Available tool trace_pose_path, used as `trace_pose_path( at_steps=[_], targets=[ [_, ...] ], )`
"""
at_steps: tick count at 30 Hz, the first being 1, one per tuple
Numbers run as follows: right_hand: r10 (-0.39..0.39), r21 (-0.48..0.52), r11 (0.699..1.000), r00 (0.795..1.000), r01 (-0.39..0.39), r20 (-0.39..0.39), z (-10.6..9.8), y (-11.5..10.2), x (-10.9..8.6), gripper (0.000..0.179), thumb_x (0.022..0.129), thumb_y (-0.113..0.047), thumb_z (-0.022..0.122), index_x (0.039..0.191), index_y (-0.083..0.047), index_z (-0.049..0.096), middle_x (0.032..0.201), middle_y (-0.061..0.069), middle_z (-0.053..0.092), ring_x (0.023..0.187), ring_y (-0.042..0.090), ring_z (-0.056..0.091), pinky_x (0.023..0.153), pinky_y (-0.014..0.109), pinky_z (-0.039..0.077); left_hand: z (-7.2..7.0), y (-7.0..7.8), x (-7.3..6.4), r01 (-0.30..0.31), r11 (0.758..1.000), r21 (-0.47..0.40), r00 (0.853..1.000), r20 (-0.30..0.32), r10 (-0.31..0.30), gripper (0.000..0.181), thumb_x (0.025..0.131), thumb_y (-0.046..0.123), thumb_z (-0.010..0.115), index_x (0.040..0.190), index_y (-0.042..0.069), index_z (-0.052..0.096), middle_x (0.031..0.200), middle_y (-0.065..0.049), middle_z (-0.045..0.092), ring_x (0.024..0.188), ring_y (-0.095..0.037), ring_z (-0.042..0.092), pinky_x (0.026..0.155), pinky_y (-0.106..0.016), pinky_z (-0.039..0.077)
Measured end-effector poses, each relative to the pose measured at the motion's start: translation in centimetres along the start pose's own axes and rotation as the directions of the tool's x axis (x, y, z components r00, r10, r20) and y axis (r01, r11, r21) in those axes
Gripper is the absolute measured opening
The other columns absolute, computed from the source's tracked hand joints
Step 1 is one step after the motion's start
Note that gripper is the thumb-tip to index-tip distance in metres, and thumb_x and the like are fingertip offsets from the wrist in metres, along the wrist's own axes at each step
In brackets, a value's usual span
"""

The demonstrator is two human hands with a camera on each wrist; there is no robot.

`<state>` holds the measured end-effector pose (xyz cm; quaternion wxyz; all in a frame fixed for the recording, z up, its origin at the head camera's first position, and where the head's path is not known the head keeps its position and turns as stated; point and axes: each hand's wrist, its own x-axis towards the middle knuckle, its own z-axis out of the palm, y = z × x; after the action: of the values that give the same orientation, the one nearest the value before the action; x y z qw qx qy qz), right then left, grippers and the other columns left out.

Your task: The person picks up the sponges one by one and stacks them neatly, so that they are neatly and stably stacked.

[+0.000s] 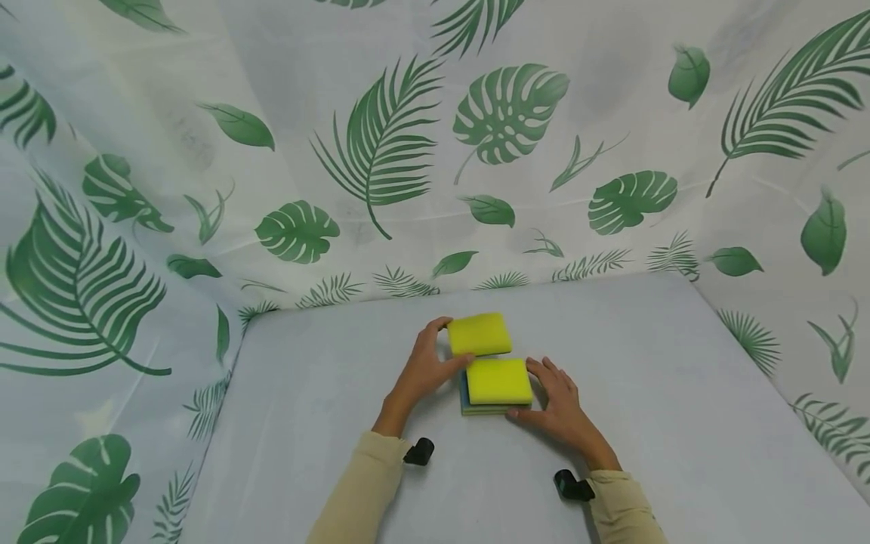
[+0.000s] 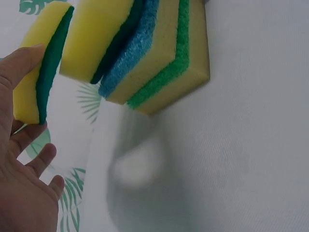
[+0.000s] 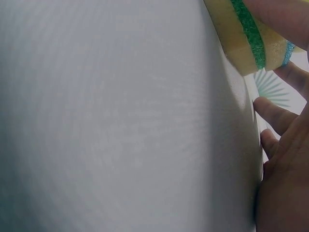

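My left hand (image 1: 423,370) pinches a yellow sponge (image 1: 479,334) between thumb and fingers. The left wrist view shows that sponge (image 2: 31,63) with a dark green scouring layer underneath, held apart from a stack of sponges. At the top of the stack lies another yellow sponge (image 1: 499,381), green layer down. Below it come a cream sponge with a blue scouring layer (image 2: 133,53) and a cream sponge with a green one (image 2: 181,82). My right hand (image 1: 560,408) holds the stack's right side, thumb at the near edge and fingers at the far side.
The stack stands on a white-covered table (image 1: 326,393). Behind and beside the table hangs a white cloth (image 1: 408,249) printed with green leaves. A small black camera (image 1: 420,452) is worn at the left wrist and another black camera (image 1: 571,486) at the right.
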<state>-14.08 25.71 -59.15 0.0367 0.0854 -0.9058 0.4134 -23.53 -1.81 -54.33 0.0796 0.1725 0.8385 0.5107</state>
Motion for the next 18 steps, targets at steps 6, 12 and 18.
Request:
trace_pose_path(
  at_steps=[6,12,18],
  targets=[
    [-0.001,-0.005,1.000,1.000,0.001,0.008,0.0,0.2,0.0,0.090,0.082,-0.035,0.092,0.153,0.001,0.049,0.161,0.030,0.044,0.156,0.052,0.019,0.120,0.072,0.003,0.4,0.3,-0.5,-0.018,0.999,-0.033,1.000,0.019,0.019,0.083,0.094,0.048,0.080,0.160,0.016,0.042,0.163,-0.014,0.042,0.152,-0.036,0.037,0.121,-0.062,0.031],
    [-0.001,0.005,1.000,1.000,0.001,0.011,0.0,0.1,0.0,0.090,0.082,-0.033,0.092,0.154,0.001,0.049,0.160,0.030,0.044,0.155,0.053,0.019,0.120,0.072,0.003,0.8,0.7,-1.4,-0.015,0.998,-0.053,0.999,0.041,0.017,0.081,0.093,0.049,0.081,0.159,0.020,0.043,0.161,-0.012,0.044,0.151,-0.038,0.039,0.120,-0.064,0.031],
    [-0.030,0.017,0.999,1.000,0.030,0.005,0.1,0.0,0.0,0.091,0.083,-0.030,0.093,0.156,-0.002,0.048,0.162,0.026,0.044,0.155,0.055,0.018,0.119,0.074,0.003,1.3,0.8,-1.9,-0.043,0.998,-0.053,0.997,0.065,0.047,0.081,0.094,0.049,0.081,0.158,0.020,0.043,0.158,-0.007,0.050,0.148,-0.032,0.045,0.120,-0.061,0.034]
  ],
)
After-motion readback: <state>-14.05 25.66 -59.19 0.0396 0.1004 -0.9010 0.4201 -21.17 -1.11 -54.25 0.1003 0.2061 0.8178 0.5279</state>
